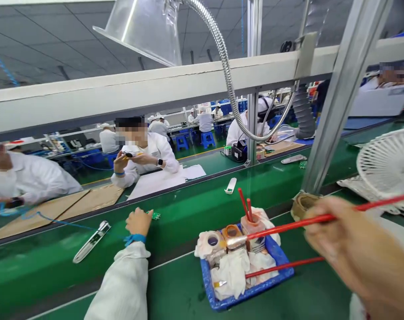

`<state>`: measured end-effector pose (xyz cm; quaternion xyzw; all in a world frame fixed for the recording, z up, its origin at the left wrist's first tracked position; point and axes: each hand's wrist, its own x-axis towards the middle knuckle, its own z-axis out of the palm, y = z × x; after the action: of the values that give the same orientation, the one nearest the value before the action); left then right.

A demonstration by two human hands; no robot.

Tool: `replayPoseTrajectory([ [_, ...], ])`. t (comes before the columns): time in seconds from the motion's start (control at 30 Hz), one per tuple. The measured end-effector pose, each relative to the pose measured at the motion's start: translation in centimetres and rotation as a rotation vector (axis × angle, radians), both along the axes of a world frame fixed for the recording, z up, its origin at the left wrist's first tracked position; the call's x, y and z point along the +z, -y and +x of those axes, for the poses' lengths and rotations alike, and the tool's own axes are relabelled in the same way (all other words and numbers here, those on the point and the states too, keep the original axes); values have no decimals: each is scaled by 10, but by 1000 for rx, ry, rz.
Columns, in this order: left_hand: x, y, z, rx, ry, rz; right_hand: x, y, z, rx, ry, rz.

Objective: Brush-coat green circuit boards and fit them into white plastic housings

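My left hand, with a blue wristband, reaches over the green belt, its fingers curled at the edge of a small green circuit board. In my right hand, blurred, is a red-handled brush. The brush's flat tip hangs over a blue tray. A second red-handled brush lies across the tray, its far end passing behind my right hand; whether the hand touches it is hidden. White cloths, an orange-rimmed jar and a cloth-wrapped jar fill the tray.
White elongated casings lie on the green belt. Two red sticks stand in a container. A metal post rises at right, near a white basket. A flexible metal hose hangs overhead. Co-workers in white sit opposite.
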<state>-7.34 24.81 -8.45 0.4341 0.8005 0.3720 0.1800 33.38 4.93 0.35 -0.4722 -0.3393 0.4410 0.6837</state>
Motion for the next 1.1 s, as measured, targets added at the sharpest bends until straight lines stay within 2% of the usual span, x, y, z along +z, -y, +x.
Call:
replayPoseTrajectory([
  [0.07,3,13,-34,57,55,-68,-19,-4,-31,193,-160,-213],
  [0.17,4,27,-57,30,204,-109,-51,-7,-63,415,-251,-450],
  [0.27,7,39,-57,-53,390,-56,-68,-6,-67,499,-275,-610],
  [0.43,25,78,-33,-255,675,222,-67,1,-42,541,-315,-691],
  [0.53,37,113,-5,-397,830,308,-59,8,-40,568,-193,-650],
  [0.63,49,151,32,-511,955,302,-43,12,-62,674,-72,-415],
  [0.73,61,187,70,-654,1126,201,-25,11,-97,791,-71,-191],
  [0.8,67,206,89,-693,1088,190,-17,9,-115,934,-128,-142],
  [0.87,70,218,100,-725,961,215,-13,9,-123,1038,-151,-124],
  [1.03,75,230,100,-750,504,316,-9,10,-113,1146,-61,-125],
  [1.1,75,231,97,-752,399,314,-7,11,-108,1191,-68,-124],
])
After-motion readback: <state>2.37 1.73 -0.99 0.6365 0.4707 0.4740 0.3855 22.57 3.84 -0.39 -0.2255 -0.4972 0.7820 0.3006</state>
